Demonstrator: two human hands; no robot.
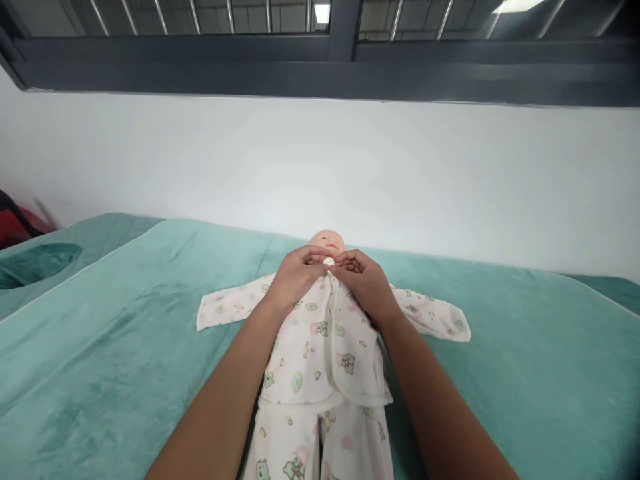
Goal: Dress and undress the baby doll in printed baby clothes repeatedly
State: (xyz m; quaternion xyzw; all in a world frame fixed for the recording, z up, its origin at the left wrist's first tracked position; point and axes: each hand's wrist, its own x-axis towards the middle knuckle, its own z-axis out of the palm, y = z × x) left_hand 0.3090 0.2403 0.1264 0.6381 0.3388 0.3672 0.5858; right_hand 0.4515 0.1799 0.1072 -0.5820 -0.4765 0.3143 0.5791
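Observation:
A baby doll [327, 241] lies on its back on a teal blanket [125, 333], its head towards the wall. It wears a white printed sleepsuit [320, 353] with the sleeves spread out to both sides. My left hand [297, 273] and my right hand [365, 277] meet at the suit's collar just under the doll's chin. Both pinch the fabric edges around a small white fastener [329, 261]. The doll's hands are hidden inside the sleeves.
A white wall [350, 173] rises behind the bed, with a dark window frame [330, 67] above it. At the far left lie a teal cushion [35, 263] and something red and black [15, 223].

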